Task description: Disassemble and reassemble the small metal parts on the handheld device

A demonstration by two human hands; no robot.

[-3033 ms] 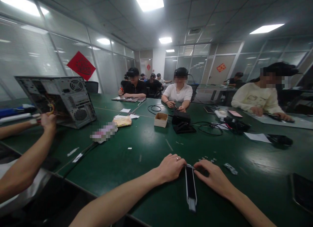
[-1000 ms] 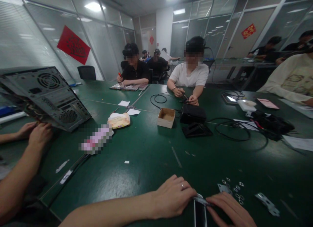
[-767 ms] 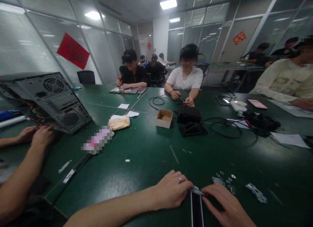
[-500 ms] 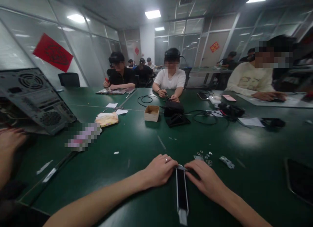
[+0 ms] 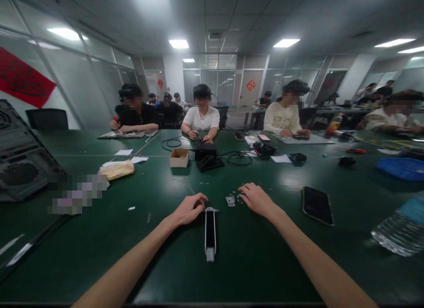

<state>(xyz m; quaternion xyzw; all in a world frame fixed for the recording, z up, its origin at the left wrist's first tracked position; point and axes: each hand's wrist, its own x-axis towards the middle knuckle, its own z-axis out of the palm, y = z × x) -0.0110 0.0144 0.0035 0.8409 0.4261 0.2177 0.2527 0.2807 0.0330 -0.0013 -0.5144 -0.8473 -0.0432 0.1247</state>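
A long narrow device (image 5: 210, 230) with a black face and a pale metal frame lies on the green table, pointing towards me. A thin threaded pin (image 5: 217, 210) sticks out sideways at its far end. Beside that end is my left hand (image 5: 189, 209), index finger stretched out and thumb close to the device; whether the thumb touches it I cannot tell. My right hand (image 5: 258, 201) hovers with fingers apart over several small metal rings (image 5: 239, 199), partly covering them. A small metal bracket (image 5: 231, 201) sits between the hands.
To the right are a phone (image 5: 318, 205), a clear water bottle (image 5: 399, 228) and a blue tray (image 5: 402, 167). A small open box (image 5: 179, 158) and a black stand (image 5: 209, 163) lie ahead. A computer case (image 5: 24, 162) stands left. Several people sit across the table.
My right hand has left the device's far end and moved right to the metal rings. My left hand stays by the device, its fingers more spread. The view has swung right.
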